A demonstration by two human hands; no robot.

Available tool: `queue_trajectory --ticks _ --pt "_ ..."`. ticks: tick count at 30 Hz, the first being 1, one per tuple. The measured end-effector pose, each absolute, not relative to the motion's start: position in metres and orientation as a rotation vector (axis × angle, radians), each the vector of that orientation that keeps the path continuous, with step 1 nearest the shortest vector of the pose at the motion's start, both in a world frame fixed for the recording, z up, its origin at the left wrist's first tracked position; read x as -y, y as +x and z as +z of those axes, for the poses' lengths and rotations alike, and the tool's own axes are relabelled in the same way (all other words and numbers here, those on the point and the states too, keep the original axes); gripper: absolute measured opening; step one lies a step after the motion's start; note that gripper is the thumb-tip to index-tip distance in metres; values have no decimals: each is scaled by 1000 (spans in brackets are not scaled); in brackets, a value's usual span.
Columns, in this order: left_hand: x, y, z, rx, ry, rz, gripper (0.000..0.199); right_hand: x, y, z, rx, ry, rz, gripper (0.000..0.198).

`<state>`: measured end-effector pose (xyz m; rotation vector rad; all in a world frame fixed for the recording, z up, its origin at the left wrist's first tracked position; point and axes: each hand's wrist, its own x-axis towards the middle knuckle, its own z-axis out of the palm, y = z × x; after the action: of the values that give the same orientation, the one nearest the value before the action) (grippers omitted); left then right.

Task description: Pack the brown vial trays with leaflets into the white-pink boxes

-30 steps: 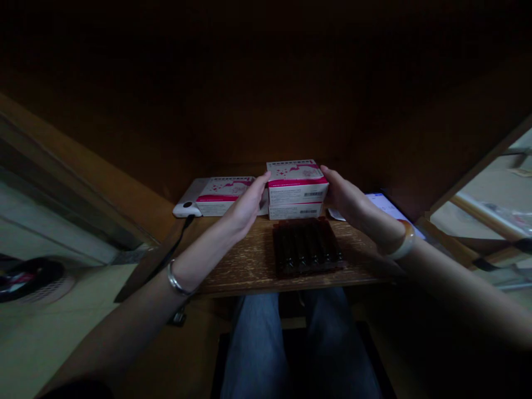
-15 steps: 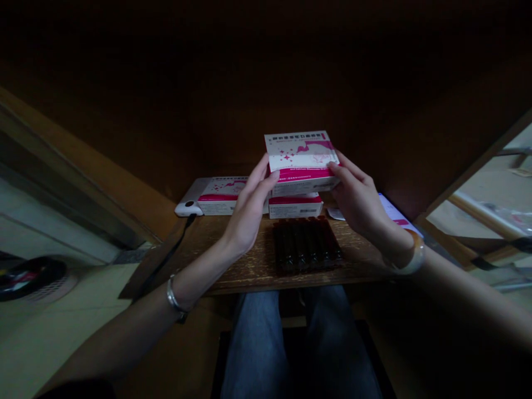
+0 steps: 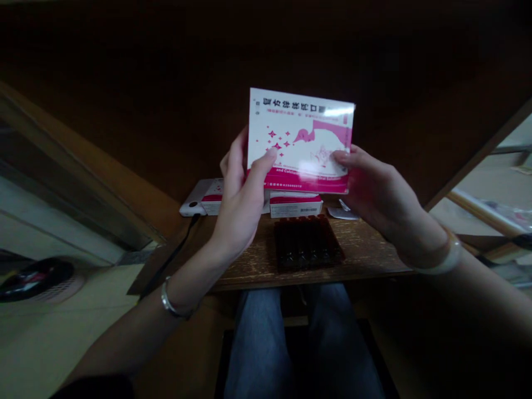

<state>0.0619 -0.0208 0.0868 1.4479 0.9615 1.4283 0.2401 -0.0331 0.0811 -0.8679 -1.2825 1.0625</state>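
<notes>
A white and magenta medicine box [image 3: 301, 141] is held up above the desk, its printed front tilted toward me. My left hand [image 3: 243, 194] grips the box's left side, thumb on the front face. My right hand [image 3: 382, 194] is closed on the right edge, thumb likewise on the front. Behind and below, another box of the same look [image 3: 295, 205] rests on the desk, partly covered by the held one. A further matching box [image 3: 211, 197] sits left of it, half hidden by my left hand. A dark brown tray of vials [image 3: 307, 244] lies nearest me.
The worn wooden desk [image 3: 245, 271] ends just above my knees. A white device [image 3: 193, 208] with a black cable stands at its left. A small paper piece [image 3: 343, 212] lies at the right. A basket with a black rim [image 3: 37, 280] is on the floor.
Both hands have raised the medicine box and brought it closer. Its front face has tipped up toward me, so more of the print shows.
</notes>
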Motion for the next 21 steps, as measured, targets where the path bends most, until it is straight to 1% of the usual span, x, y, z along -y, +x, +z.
queue_trajectory --ticks 3,7,9,21 --pt "20 60 81 -886 1492 1458 49 30 238 77 1238 -834 1038 38" --pt "19 58 71 -792 1510 1447 41 26 238 68 1160 -762 997 34" --pt "18 58 70 -805 1511 1463 39 24 237 63 1136 -786 975 36" --pt "14 49 85 -899 1476 1487 44 17 227 37 1177 -879 1040 52"
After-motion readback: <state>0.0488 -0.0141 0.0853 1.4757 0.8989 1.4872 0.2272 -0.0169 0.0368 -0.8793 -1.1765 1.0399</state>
